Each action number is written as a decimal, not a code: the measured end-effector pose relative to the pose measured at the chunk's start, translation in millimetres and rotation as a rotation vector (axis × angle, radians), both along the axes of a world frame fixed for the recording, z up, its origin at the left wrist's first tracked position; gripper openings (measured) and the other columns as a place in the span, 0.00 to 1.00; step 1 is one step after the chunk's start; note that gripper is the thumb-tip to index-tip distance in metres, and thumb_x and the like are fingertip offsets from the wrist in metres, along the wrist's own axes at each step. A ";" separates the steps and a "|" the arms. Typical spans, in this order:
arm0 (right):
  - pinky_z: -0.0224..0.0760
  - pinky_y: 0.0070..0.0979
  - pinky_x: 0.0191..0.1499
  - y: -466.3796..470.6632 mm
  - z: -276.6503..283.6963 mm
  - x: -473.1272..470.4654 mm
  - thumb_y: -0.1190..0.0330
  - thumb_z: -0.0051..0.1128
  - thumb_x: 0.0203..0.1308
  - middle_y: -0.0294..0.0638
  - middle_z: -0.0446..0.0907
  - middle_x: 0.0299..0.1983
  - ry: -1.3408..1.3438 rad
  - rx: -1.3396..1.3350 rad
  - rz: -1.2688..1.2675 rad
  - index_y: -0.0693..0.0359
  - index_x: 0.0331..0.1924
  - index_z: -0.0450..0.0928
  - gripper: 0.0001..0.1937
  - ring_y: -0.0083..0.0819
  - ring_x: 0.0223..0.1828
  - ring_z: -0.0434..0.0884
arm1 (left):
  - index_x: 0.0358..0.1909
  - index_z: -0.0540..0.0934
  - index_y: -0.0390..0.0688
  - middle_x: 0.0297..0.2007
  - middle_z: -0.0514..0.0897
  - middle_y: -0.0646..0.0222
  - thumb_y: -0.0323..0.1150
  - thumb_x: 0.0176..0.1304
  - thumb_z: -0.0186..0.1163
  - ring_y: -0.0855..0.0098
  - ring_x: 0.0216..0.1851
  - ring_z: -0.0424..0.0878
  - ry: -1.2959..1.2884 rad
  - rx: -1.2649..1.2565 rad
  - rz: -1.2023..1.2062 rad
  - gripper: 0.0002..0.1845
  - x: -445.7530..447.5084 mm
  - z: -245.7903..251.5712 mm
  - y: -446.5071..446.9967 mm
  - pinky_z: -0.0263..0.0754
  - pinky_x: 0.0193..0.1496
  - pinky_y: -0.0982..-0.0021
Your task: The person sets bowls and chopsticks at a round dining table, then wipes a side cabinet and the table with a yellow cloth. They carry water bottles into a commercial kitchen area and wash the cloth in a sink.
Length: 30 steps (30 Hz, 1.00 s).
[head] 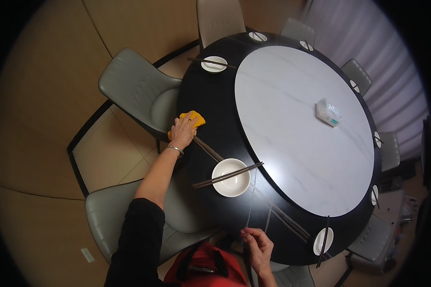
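My left hand [184, 132] presses a yellow cloth [197, 118] onto the black rim of a round table [215, 104], at its left edge beside a grey chair. Below and to the right of that hand, a white bowl [231, 186] stands on the rim with dark chopsticks [230, 174] laid across it. Brown lines run over the black surface on both sides of this bowl; whether they are marks or objects is unclear. My right hand [258, 247] is near the table's lower edge, its fingers curled with thumb and forefinger close together; nothing is plainly visible between them.
A marble-patterned turntable [294, 132] fills the table's middle and carries a tissue pack [328, 113]. Several more white bowls with chopsticks, such as one bowl [214, 68] at the upper left and another bowl [319, 244] at the lower right, line the rim. Grey chairs [133, 79] surround the table.
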State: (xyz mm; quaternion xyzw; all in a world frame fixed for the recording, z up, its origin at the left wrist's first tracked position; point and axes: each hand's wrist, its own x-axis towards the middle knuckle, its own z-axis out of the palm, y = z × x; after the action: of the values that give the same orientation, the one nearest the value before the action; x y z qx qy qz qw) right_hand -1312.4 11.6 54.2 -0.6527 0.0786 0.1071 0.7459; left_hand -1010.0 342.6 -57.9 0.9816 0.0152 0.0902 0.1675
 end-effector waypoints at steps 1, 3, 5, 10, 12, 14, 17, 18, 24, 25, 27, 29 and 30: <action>0.71 0.20 0.46 5.5 -0.1 -2.7 0.75 0.53 0.67 0.42 0.82 0.42 0.027 0.018 -0.004 0.70 0.48 0.77 0.09 0.24 0.42 0.79 | 0.59 0.77 0.58 0.66 0.67 0.70 0.35 0.60 0.61 0.50 0.54 0.69 -0.012 0.057 -0.049 0.23 -5.6 -7.2 -0.3 0.67 0.59 0.54; 0.74 0.20 0.46 16.9 -0.1 -6.7 0.75 0.53 0.67 0.43 0.82 0.41 0.099 0.071 -0.008 0.70 0.48 0.77 0.09 0.25 0.40 0.80 | 0.59 0.77 0.58 0.65 0.70 0.70 0.34 0.57 0.62 0.50 0.53 0.70 -0.037 0.035 -0.183 0.25 -30.6 -10.9 10.6 0.68 0.58 0.54; 0.75 0.21 0.46 24.9 -0.8 -9.6 0.76 0.53 0.67 0.44 0.82 0.41 0.134 0.120 -0.011 0.70 0.47 0.77 0.09 0.25 0.39 0.81 | 0.59 0.77 0.58 0.62 0.73 0.70 0.31 0.54 0.64 0.52 0.52 0.70 -0.118 0.053 -0.259 0.27 -60.4 -4.6 23.5 0.69 0.56 0.55; 0.77 0.22 0.47 19.3 -8.5 -17.9 0.76 0.52 0.67 0.45 0.83 0.41 0.178 0.110 -0.092 0.69 0.48 0.78 0.09 0.26 0.40 0.82 | 0.46 0.82 0.44 0.49 0.81 0.61 0.27 0.49 0.65 0.54 0.45 0.78 0.061 0.089 -0.128 0.19 -133.3 17.1 58.4 0.75 0.47 0.59; 0.77 0.22 0.47 10.8 -11.1 -22.6 0.76 0.52 0.67 0.45 0.83 0.41 0.170 0.162 -0.165 0.69 0.48 0.77 0.09 0.26 0.41 0.82 | 0.43 0.81 0.39 0.42 0.82 0.54 0.34 0.58 0.60 0.54 0.42 0.80 0.359 -0.059 0.142 0.13 -130.9 34.2 82.8 0.74 0.45 0.56; 0.76 0.22 0.48 1.8 -11.1 -23.8 0.75 0.51 0.68 0.44 0.83 0.41 0.144 0.053 -0.138 0.69 0.49 0.77 0.10 0.25 0.42 0.82 | 0.49 0.79 0.37 0.41 0.83 0.55 0.38 0.65 0.56 0.60 0.40 0.82 0.093 -0.186 0.284 0.17 -133.3 56.3 101.4 0.75 0.43 0.62; 0.76 0.21 0.48 -9.0 -4.2 -22.4 0.74 0.49 0.69 0.42 0.82 0.42 0.058 -0.047 -0.156 0.67 0.51 0.77 0.11 0.25 0.43 0.82 | 0.57 0.73 0.36 0.48 0.81 0.58 0.47 0.73 0.46 0.65 0.47 0.80 0.162 -1.067 0.175 0.25 -127.4 98.1 93.3 0.76 0.50 0.64; 0.76 0.21 0.47 -9.8 -0.7 -23.1 0.73 0.50 0.69 0.41 0.83 0.42 0.039 -0.039 -0.174 0.67 0.51 0.77 0.11 0.24 0.42 0.82 | 0.64 0.69 0.39 0.53 0.78 0.60 0.50 0.71 0.48 0.67 0.51 0.79 0.031 -1.115 0.230 0.29 -129.3 106.4 70.7 0.75 0.51 0.67; 0.73 0.18 0.45 -32.2 39.8 -71.5 0.69 0.54 0.67 0.39 0.79 0.48 -0.098 -0.006 -0.184 0.64 0.58 0.72 0.17 0.22 0.46 0.78 | 0.61 0.65 0.40 0.52 0.75 0.60 0.45 0.72 0.47 0.66 0.50 0.78 0.472 -1.350 -0.509 0.24 -209.3 160.2 -153.0 0.75 0.51 0.66; 0.73 0.18 0.47 -43.4 47.6 -89.0 0.70 0.54 0.67 0.40 0.76 0.51 -0.166 -0.022 -0.249 0.64 0.59 0.71 0.18 0.23 0.48 0.76 | 0.60 0.65 0.40 0.50 0.76 0.62 0.43 0.72 0.46 0.67 0.48 0.78 0.533 -1.351 -0.575 0.22 -239.7 166.8 -194.9 0.75 0.51 0.66; 0.73 0.19 0.50 -63.3 60.8 -131.2 0.72 0.55 0.66 0.41 0.70 0.57 -0.263 -0.048 -0.356 0.64 0.62 0.68 0.21 0.25 0.53 0.74 | 0.56 0.66 0.40 0.45 0.76 0.64 0.41 0.71 0.47 0.70 0.45 0.78 0.758 -1.378 -0.707 0.18 -284.4 180.1 -260.4 0.75 0.50 0.68; 0.74 0.22 0.49 -87.3 70.0 -177.3 0.68 0.60 0.63 0.41 0.62 0.59 -0.235 -0.078 -0.545 0.63 0.66 0.61 0.29 0.28 0.55 0.70 | 0.54 0.65 0.40 0.47 0.72 0.64 0.41 0.70 0.49 0.71 0.47 0.75 0.768 -1.409 -0.899 0.18 -337.0 185.4 -317.0 0.73 0.51 0.68; 0.73 0.23 0.52 -100.7 71.8 -204.5 0.68 0.60 0.62 0.41 0.62 0.59 -0.226 -0.043 -0.620 0.63 0.67 0.59 0.31 0.29 0.57 0.70 | 0.53 0.65 0.40 0.48 0.70 0.64 0.42 0.69 0.51 0.71 0.49 0.73 0.779 -1.405 -0.996 0.19 -362.9 184.8 -343.3 0.72 0.53 0.68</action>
State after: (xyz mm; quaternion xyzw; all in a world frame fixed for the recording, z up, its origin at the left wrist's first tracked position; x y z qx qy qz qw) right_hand -1516.9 -89.1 126.1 -0.6208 0.1928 -0.1997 0.7331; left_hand -1373.0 -0.7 127.0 0.5105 -0.3002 -0.3557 0.7230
